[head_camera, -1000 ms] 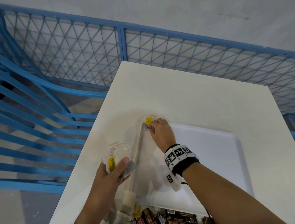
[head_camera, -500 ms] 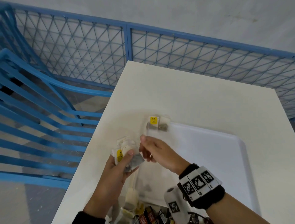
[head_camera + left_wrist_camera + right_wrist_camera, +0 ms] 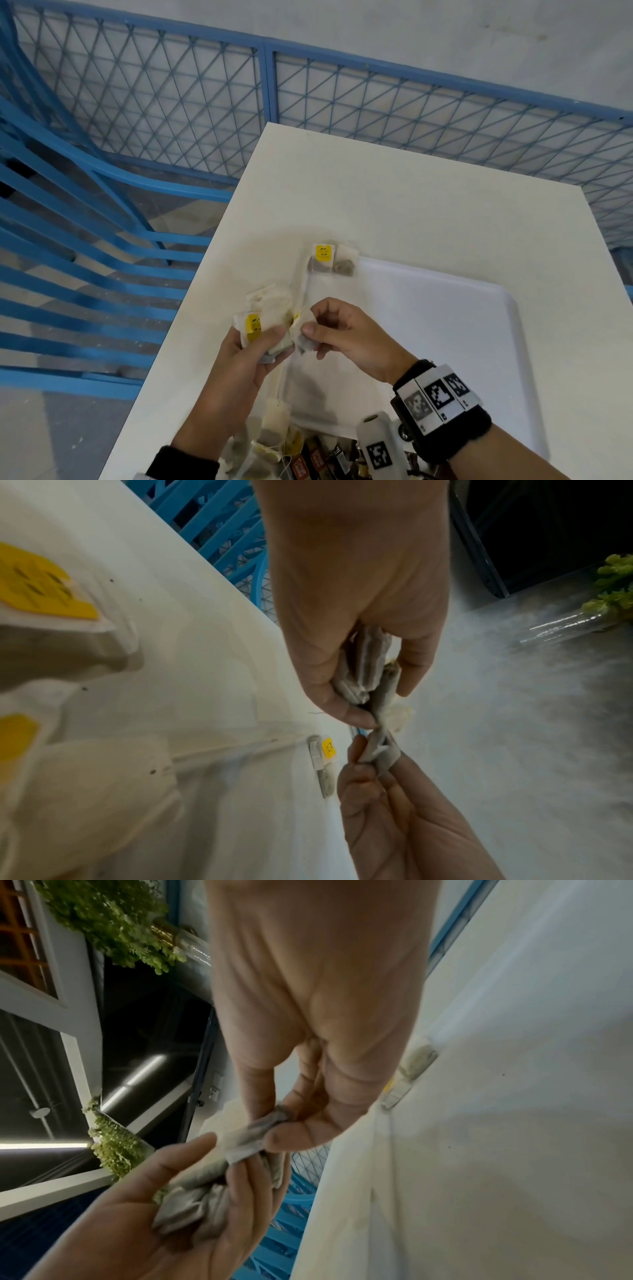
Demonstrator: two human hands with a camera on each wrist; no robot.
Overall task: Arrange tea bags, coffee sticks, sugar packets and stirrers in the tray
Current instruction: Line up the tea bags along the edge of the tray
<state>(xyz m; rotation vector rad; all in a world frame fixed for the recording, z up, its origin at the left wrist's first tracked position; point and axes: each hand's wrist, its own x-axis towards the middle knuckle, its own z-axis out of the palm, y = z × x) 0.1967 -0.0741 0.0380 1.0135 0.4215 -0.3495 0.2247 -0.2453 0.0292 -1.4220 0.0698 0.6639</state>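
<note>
A white tray (image 3: 445, 325) lies on the white table (image 3: 394, 192). Two tea bags (image 3: 330, 260) sit side by side in its far left corner, one with a yellow tag; the left wrist view shows these tea bags (image 3: 324, 756) too. My left hand (image 3: 270, 342) grips a bundle of tea bags (image 3: 263, 315) just left of the tray. My right hand (image 3: 317, 334) pinches one tea bag (image 3: 301, 330) at the bundle's right side. The right wrist view shows thumb and finger closed on that tea bag (image 3: 253, 1134), with the bundle (image 3: 195, 1199) in the left palm.
A heap of loose tea bags and dark coffee sticks (image 3: 294, 452) lies at the table's near edge, below my hands. A blue mesh fence (image 3: 267, 85) runs behind the table and blue slatted chairs (image 3: 68, 240) stand to its left.
My right hand left the tray's far left corner, where two tea bags now lie, drew back to the left hand and pinched a tea bag from the bundle.
</note>
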